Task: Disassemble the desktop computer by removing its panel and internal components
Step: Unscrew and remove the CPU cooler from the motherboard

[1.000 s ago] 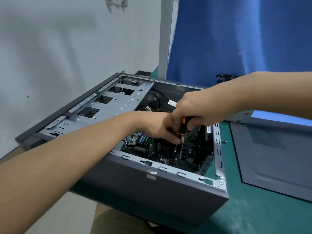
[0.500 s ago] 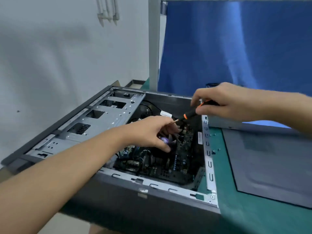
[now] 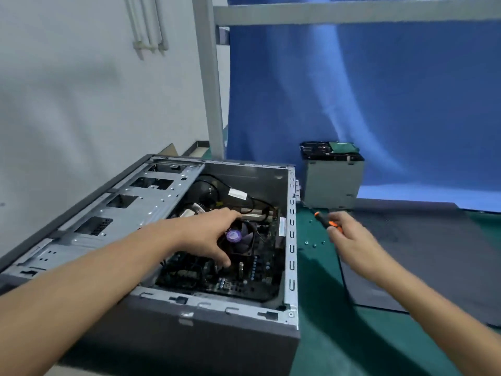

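Note:
The grey computer case lies on its side with its top open, showing the motherboard and a black cooler fan with a purple hub. My left hand reaches into the case and its fingers curl around the fan's left side. My right hand is outside the case to the right, above the mat, and grips an orange-and-black screwdriver whose tip points up and left. The removed dark side panel lies flat to the right.
A grey power supply box with parts on top stands behind the panel. Several small screws lie on the green mat beside the case. A drive cage covers the case's left half. A wall is at left, a blue curtain behind.
My right hand has carried the screwdriver out of the case to the right, over the mat. My left hand stays at the fan. The camera tilted upward.

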